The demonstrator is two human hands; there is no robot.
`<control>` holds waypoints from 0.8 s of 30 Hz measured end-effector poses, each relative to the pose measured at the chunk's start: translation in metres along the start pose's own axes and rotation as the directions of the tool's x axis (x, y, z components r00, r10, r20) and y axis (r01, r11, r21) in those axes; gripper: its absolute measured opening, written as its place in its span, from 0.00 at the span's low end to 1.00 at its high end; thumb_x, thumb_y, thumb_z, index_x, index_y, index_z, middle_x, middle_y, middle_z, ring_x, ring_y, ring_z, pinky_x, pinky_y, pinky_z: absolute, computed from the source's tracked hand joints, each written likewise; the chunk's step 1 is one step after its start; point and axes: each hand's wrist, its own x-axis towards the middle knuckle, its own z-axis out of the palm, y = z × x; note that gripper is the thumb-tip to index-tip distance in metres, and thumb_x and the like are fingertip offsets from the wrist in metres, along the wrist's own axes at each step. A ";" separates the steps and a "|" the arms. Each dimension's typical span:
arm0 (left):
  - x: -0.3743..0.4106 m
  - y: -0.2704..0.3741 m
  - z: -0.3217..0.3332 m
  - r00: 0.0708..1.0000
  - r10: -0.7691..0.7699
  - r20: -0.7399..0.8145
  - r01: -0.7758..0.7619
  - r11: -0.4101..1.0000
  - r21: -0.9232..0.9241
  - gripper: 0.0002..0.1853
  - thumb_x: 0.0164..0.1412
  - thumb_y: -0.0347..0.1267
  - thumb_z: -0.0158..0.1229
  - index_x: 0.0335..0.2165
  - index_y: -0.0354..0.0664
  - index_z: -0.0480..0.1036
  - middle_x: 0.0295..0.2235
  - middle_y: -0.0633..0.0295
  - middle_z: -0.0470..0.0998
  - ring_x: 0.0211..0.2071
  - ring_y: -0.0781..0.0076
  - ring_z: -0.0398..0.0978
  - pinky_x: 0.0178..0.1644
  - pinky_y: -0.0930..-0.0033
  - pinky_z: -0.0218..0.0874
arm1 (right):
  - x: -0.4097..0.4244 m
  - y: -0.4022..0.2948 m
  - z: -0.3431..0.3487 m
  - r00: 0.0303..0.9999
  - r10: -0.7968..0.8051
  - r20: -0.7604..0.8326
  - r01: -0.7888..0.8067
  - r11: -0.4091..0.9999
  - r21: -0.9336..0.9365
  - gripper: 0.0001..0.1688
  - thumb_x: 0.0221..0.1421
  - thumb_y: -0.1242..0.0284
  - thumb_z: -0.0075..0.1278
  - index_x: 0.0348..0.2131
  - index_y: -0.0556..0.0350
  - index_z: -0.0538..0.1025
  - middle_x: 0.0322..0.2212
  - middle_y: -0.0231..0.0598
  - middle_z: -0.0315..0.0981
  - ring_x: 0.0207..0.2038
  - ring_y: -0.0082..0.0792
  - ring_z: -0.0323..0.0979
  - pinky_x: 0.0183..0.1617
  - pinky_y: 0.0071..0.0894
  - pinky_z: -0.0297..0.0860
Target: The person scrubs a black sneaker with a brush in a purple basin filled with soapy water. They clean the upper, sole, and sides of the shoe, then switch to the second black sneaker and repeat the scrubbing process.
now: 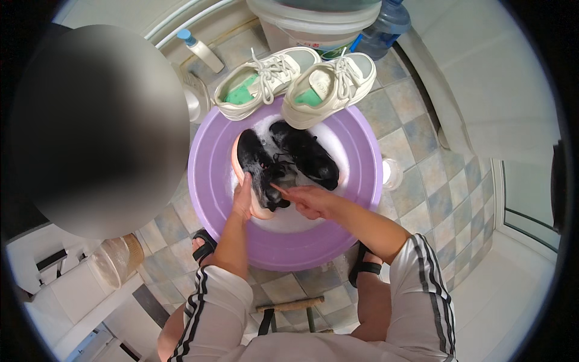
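A purple plastic basin (307, 253) with sudsy water stands on the floor before me. Inside it, my left hand (243, 199) grips the side of a wet black shoe (253, 151) with a pale orange sole, tilted and streaked with foam. My right hand (312, 201) is closed around the thin reddish handle of a tool (279, 188), pointed at that shoe's laced upper; its working end cannot be made out. A second black shoe (310, 156) lies in the suds to the right, apart from both hands.
Two white lace-up sneakers (289, 68) with green insoles rest across the basin's far rim. Behind them are a white bucket (312, 27) and a blue water jug (386, 27). A pump bottle (201, 52), a clear cup (392, 174) and a low stool (291, 304) stand on the tiles.
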 end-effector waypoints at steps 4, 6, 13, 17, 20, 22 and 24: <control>-0.012 0.034 0.021 0.989 0.097 0.114 -0.113 0.984 0.140 0.23 0.54 0.38 0.59 0.44 0.35 0.69 0.36 0.58 0.76 0.35 0.70 0.74 0.39 0.68 0.67 | 0.033 0.050 -0.043 0.795 -0.592 0.133 0.513 0.538 -0.669 0.17 0.59 0.67 0.40 0.49 0.43 0.67 0.15 0.34 0.61 0.12 0.24 0.57 0.15 0.28 0.55; -0.005 0.039 0.012 0.983 0.117 0.142 -0.151 0.953 0.261 0.23 0.55 0.40 0.58 0.44 0.35 0.68 0.38 0.57 0.75 0.36 0.68 0.74 0.41 0.66 0.67 | 0.037 0.052 -0.037 0.601 -0.729 0.327 0.448 -0.032 -0.894 0.21 0.56 0.70 0.42 0.50 0.40 0.66 0.17 0.38 0.65 0.14 0.31 0.64 0.18 0.33 0.62; -0.014 0.056 0.017 0.999 -0.037 0.009 0.034 0.973 0.229 0.27 0.52 0.41 0.61 0.45 0.33 0.68 0.38 0.55 0.75 0.36 0.68 0.74 0.41 0.67 0.67 | -0.022 0.002 0.006 0.671 -0.722 0.166 -0.033 -0.253 -0.967 0.30 0.53 0.75 0.38 0.55 0.30 0.60 0.26 0.49 0.72 0.25 0.45 0.75 0.27 0.42 0.70; -0.013 0.042 0.012 0.992 0.110 0.066 -0.124 0.956 0.266 0.21 0.53 0.37 0.61 0.42 0.34 0.71 0.36 0.59 0.76 0.35 0.73 0.74 0.39 0.70 0.66 | -0.027 0.026 0.027 0.801 -0.593 0.081 0.071 -0.039 -0.997 0.28 0.57 0.73 0.38 0.57 0.43 0.58 0.24 0.52 0.71 0.24 0.49 0.73 0.28 0.45 0.69; -0.004 0.024 0.010 0.983 0.128 0.133 -0.166 0.931 0.325 0.22 0.54 0.38 0.60 0.43 0.34 0.70 0.37 0.59 0.76 0.37 0.73 0.73 0.42 0.71 0.65 | 0.021 0.066 -0.013 0.555 -0.777 0.296 0.441 -0.026 -0.897 0.27 0.60 0.68 0.38 0.58 0.44 0.57 0.20 0.45 0.70 0.18 0.41 0.70 0.21 0.38 0.65; -0.008 0.020 0.012 0.994 0.067 0.090 -0.088 0.961 0.262 0.24 0.55 0.39 0.58 0.46 0.34 0.68 0.40 0.58 0.75 0.39 0.71 0.72 0.44 0.70 0.64 | 0.021 0.053 -0.010 0.642 -0.757 0.123 0.608 0.405 -0.683 0.25 0.61 0.65 0.38 0.58 0.42 0.58 0.17 0.39 0.68 0.14 0.34 0.66 0.16 0.33 0.61; -0.013 0.012 0.013 0.995 0.032 0.090 -0.046 0.986 0.163 0.29 0.57 0.43 0.55 0.50 0.34 0.63 0.44 0.57 0.72 0.43 0.67 0.71 0.48 0.68 0.62 | 0.006 0.034 -0.004 0.988 -0.139 -0.068 0.133 0.988 -0.077 0.23 0.61 0.64 0.38 0.56 0.38 0.61 0.15 0.34 0.65 0.12 0.27 0.62 0.12 0.28 0.55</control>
